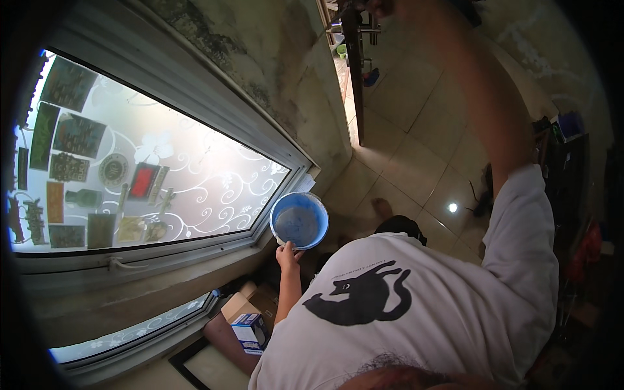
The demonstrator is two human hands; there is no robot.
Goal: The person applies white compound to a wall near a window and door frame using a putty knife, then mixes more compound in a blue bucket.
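My left hand [288,252] is closed on the near rim of a round blue bucket [316,203]. I look down into the bucket, whose inside carries a pale whitish coating. It hangs beside the corner of a window frame. My right arm is stretched far up and forward, and my right hand [382,6] is cut off by the top edge, so its grip is hidden. That hand is nearest to the top of a dark door [354,78], which stands ajar with a metal handle [372,29] on it.
At left is a frosted window [195,175] with scroll patterns and several stickers. Below it lie cardboard boxes and a blue-and-white box [249,331]. Pale floor tiles [416,169] run ahead, with a bare foot [382,208] on them. Dark furniture [562,175] stands at right.
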